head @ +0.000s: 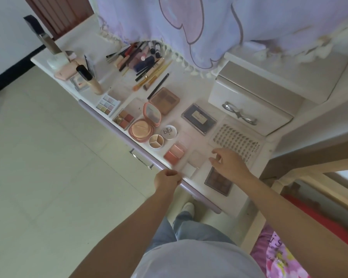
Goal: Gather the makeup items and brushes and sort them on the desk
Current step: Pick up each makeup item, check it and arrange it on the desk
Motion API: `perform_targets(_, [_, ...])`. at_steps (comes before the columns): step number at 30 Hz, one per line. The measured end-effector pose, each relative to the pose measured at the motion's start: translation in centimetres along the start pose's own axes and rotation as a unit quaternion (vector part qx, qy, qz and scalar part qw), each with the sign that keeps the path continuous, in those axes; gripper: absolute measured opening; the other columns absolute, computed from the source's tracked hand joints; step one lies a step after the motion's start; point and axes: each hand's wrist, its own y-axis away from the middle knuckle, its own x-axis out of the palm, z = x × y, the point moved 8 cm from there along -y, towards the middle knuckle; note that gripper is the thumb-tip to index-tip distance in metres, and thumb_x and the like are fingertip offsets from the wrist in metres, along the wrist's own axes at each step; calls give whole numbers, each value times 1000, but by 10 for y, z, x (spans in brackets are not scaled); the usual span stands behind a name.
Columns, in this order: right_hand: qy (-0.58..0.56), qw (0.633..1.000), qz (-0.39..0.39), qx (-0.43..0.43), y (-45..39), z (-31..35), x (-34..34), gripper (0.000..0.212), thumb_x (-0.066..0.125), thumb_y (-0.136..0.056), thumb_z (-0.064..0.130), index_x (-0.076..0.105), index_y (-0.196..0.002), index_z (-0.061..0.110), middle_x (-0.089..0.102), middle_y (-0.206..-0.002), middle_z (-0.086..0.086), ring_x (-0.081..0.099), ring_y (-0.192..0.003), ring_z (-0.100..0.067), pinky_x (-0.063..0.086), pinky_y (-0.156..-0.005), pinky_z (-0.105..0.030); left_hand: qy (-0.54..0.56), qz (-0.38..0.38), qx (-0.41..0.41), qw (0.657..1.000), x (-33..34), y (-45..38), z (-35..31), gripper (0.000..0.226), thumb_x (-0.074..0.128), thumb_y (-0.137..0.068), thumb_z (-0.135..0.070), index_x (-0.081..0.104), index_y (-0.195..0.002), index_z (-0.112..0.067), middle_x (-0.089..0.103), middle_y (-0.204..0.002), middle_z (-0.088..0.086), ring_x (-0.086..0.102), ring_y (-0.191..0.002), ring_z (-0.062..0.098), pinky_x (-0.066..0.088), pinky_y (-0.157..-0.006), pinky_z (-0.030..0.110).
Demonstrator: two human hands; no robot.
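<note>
Makeup lies spread over the white desk (191, 93). My left hand (167, 179) rests curled at the desk's front edge, holding nothing I can see. My right hand (227, 163) hovers with loosely spread fingers over a clear-lidded pale palette (195, 159), beside a dark brown eyeshadow palette (219, 182). A pink blush palette (175, 153), a round trio concealer pot (156, 141), a white round jar (169, 132) and an open pink powder compact (145, 125) lie to the left. A pile of brushes and pencils (145, 63) sits farther back.
A lash tray (237, 143) and a grey case (199, 119) lie at the right, below a small drawer unit (249, 105). A foundation bottle (90, 81), a pastel palette (108, 104) and a mirror stand (52, 49) stand at the left. A fringed curtain (189, 27) overhangs the back.
</note>
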Motion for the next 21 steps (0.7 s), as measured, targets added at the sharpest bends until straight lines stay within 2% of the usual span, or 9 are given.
perform_targets(2, [54,996,-45,-60,17,-5,-3,43,59,-78,32,64,-106,1,63,-97,-18,58,-89,-32,44,-78,-33,-62,6,28,998,-1,3,0,25,57,-81,4,57,-66,-16,60,-71,6,58,-81,25,53,-89,41])
perform_targets(4, [147,986,-15,-77,34,-19,13,57,68,-56,46,67,-95,5,66,-90,-18,64,-81,-37,52,-67,-40,-128,16,75,989,0,8,-2,18,54,-83,0,59,-73,-14,60,-75,5,57,-80,23,52,-84,37])
perform_targets(6, [218,973,41,-66,44,-32,31,81,82,-34,54,63,-100,10,67,-93,-19,67,-79,-36,55,-59,-41,-194,23,131,972,3,14,-8,11,53,-86,-6,63,-90,-9,60,-82,2,56,-81,18,49,-77,29])
perform_targets(8, [210,975,55,-51,48,-36,38,95,88,-25,49,57,-107,12,66,-95,-19,67,-80,-34,56,-60,-39,-251,42,175,951,9,17,-11,17,53,-87,-8,64,-100,-5,60,-88,1,54,-82,14,44,-77,21])
perform_targets(11, [144,985,48,-75,52,-31,38,76,85,-36,38,62,-103,8,63,-90,-17,64,-75,-33,56,-63,-37,-319,93,212,919,23,25,-13,19,53,-86,-6,64,-102,-3,65,-98,6,53,-84,11,41,-80,18])
perform_targets(14, [12,997,24,-70,54,-16,16,63,71,-61,30,56,-117,7,57,-108,-12,53,-101,-30,38,-85,-23,-327,157,225,904,34,33,-21,26,58,-86,-7,59,-112,-4,63,-103,8,53,-86,10,42,-77,13])
perform_targets(16, [-59,995,40,-63,56,-4,-1,61,74,-65,21,53,-119,4,55,-110,-9,51,-106,-24,35,-79,-13,-273,220,203,914,38,38,-28,43,65,-82,-8,51,-123,-8,56,-107,1,53,-92,10,44,-69,6])
perform_targets(18, [-97,990,59,-80,58,11,-20,58,76,-63,20,56,-114,3,57,-104,-5,55,-101,-20,38,-76,-7,-227,291,193,909,44,50,-43,64,72,-76,-8,41,-132,-14,48,-121,-4,51,-106,9,47,-74,7])
perform_targets(21, [-113,983,59,-131,62,32,-48,58,71,-57,35,62,-107,7,63,-106,-5,58,-97,-8,37,-77,0,-193,368,220,883,51,75,-74,71,75,-61,-16,43,-124,-26,49,-126,-9,52,-111,-4,50,-81,13])
